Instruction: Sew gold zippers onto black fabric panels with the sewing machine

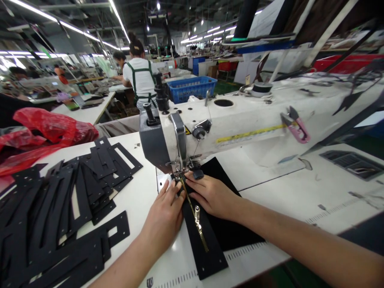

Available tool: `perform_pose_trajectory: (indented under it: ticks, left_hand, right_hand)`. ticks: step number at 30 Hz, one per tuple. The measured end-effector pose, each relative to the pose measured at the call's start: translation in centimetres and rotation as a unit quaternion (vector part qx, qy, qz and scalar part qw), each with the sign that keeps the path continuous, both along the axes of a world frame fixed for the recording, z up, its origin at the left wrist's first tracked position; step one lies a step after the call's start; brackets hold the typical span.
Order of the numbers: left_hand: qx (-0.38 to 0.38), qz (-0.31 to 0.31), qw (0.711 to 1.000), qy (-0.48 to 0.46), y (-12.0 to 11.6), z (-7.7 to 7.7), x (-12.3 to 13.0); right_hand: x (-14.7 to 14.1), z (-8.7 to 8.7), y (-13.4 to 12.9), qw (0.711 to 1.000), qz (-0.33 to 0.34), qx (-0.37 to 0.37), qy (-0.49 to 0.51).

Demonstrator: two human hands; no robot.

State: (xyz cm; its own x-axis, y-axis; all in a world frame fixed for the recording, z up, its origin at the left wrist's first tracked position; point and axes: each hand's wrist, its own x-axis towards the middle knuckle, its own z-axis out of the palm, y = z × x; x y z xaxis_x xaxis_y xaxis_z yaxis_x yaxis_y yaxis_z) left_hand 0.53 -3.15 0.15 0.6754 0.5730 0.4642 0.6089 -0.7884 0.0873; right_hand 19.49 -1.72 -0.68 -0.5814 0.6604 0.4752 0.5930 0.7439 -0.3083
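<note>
A white sewing machine (246, 124) stands across the table, its needle area (180, 173) just beyond my fingertips. Under it runs a black strip (210, 262) with a gold-toothed zipper (204, 241) along its middle. The shiny zipper pull (197, 214) lies toward me. Beneath the strip and to its right is a larger black panel (240, 230). My left hand (163, 214) lies at the strip's left edge, fingers stretched toward the needle. From the right, my right hand (216, 197) rests flat on the black pieces, fingers extended beside the zipper. The fingertips nearest the needle are partly hidden.
Several black cut pieces with slots (81, 192) are piled at the left. Behind them is a red plastic bag (51, 128). Pink-handled thread snips (297, 126) sit against the machine arm. Beyond the machine are a blue basket (192, 89) and a person in white (141, 76).
</note>
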Motion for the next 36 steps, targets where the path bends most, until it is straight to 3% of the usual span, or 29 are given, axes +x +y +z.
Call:
perform_pose_trajectory:
  ticks: [22, 27, 30, 33, 36]
  left_hand:
    - [0.07, 0.018, 0.997, 0.023, 1.2, 0.0, -0.9]
    - [0.04, 0.027, 0.999, 0.02, 1.8, 0.1, -1.0]
    - [0.022, 0.027, 0.999, 0.028, 1.3, 0.3, -1.1]
    - [0.035, -0.005, 0.999, 0.038, 0.4, 0.3, -1.3]
    - [0.051, -0.037, 0.997, 0.037, -0.4, 0.1, -1.5]
  right_hand:
    - [-1.2, 0.3, 0.8, 0.999, -0.017, 0.007, 0.032]
    - [-1.1, 0.9, 1.4, 0.999, -0.013, -0.004, 0.042]
    - [-0.8, 1.5, -0.1, 0.998, -0.025, 0.028, 0.042]
    - [-0.6, 1.8, -3.7, 0.995, -0.018, 0.09, 0.026]
    - [-0.9, 1.0, -7.7, 0.993, -0.001, 0.118, 0.006]
